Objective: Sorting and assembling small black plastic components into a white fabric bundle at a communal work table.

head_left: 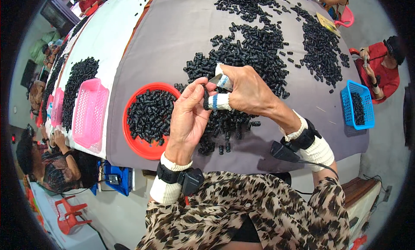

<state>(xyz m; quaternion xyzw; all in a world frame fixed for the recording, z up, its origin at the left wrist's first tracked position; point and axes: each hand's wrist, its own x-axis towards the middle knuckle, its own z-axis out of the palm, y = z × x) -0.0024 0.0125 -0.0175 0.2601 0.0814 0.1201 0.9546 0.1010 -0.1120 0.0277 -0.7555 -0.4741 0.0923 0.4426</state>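
Observation:
My left hand, palm up, pinches a small black cylindrical part between thumb and fingers. Against it comes my right hand, with white-and-blue knitted covers on its thumb and a finger. It grips a small knife whose short grey blade points toward the part; the handle is hidden in the fingers. Beneath and beyond both hands spreads a big pile of similar black parts. A round red tray full of such parts stands just left of my left hand.
Pink baskets stand on the white cloth at left, near another black heap. At right, a blue basket holds parts by the table edge, beside a person in red. Other people sit around the table. A red stool is at lower left.

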